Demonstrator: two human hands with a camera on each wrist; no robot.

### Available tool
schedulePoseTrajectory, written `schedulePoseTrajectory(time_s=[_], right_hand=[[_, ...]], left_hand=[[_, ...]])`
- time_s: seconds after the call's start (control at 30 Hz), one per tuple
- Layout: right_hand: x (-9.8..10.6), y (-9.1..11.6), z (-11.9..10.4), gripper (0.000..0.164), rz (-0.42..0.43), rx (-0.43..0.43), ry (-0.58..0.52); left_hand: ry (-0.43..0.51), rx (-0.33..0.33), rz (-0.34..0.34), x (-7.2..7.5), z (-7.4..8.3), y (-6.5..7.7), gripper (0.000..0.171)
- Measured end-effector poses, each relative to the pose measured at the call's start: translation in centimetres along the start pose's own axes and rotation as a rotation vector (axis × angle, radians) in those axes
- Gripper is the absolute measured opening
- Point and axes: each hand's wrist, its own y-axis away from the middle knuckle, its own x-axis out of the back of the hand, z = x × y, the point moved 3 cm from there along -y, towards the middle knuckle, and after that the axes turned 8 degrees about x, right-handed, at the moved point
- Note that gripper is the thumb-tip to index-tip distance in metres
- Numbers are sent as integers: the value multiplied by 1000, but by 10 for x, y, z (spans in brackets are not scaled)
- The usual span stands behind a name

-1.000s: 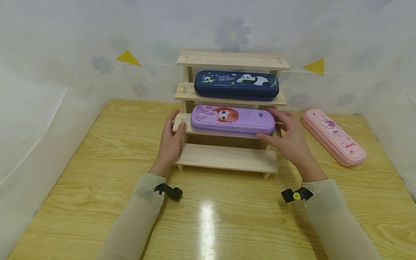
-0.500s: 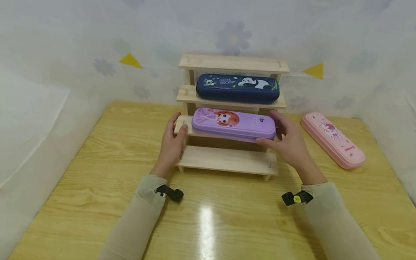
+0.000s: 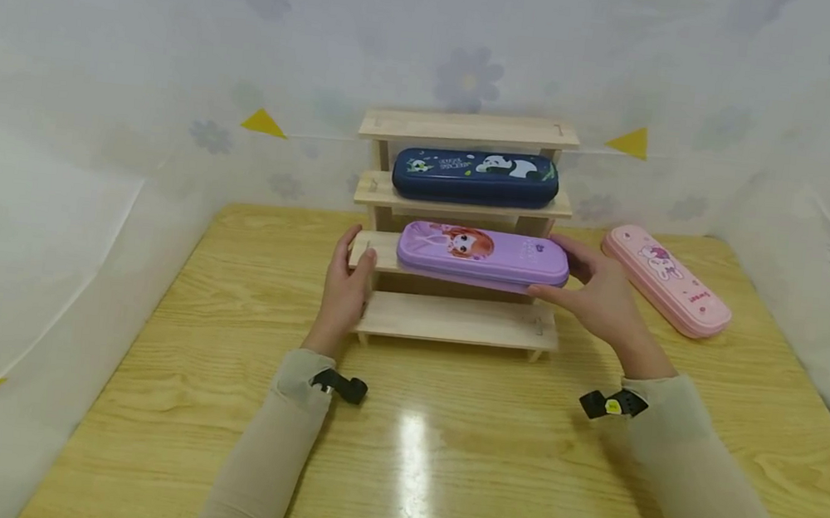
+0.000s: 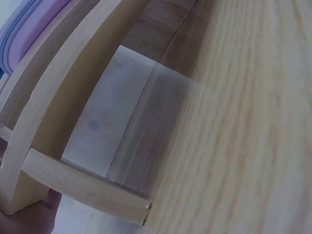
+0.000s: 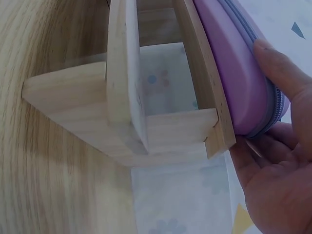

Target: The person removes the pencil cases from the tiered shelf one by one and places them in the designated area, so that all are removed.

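Observation:
A purple zippered pencil case (image 3: 486,256) with a red-haired doll print lies along the third step down of a wooden stepped display rack (image 3: 454,319). My right hand (image 3: 606,304) grips its right end, thumb at the front and fingers behind. That end sticks out past the step and is turned slightly toward me. In the right wrist view the zipper side of the pencil case (image 5: 234,73) shows between thumb and fingers. My left hand (image 3: 346,296) holds the left end of the same step, thumb on its front; the left wrist view shows little of this hand.
A navy panda pencil case (image 3: 475,178) rests on the step above. To the right, a pink rabbit pencil case (image 3: 668,282) lies slanted on the wood-grain table (image 3: 485,466). Behind stands a pale flowered cloth (image 3: 330,51) with yellow triangles.
The purple pencil case has slid right and a little toward me, its right end swinging forward with my right hand. My left hand keeps its hold on the rack.

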Motion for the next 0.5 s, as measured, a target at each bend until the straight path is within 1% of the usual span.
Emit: schedulePoseTrajectory(time_s=[0.13, 0.27, 0.37, 0.5], right_hand=[[5, 6, 3, 82, -2, -21, 3], [11, 12, 5, 82, 4, -65, 10], [18, 18, 9, 81, 28, -66, -5], [27, 25, 11, 79, 71, -44, -3]], left_hand=[[5, 1, -2, 0, -2, -1, 53], [13, -17, 12, 1, -20, -12, 54], [6, -21, 8, 0, -17, -11, 53], [10, -4, -18, 1, 0, 0, 53]])
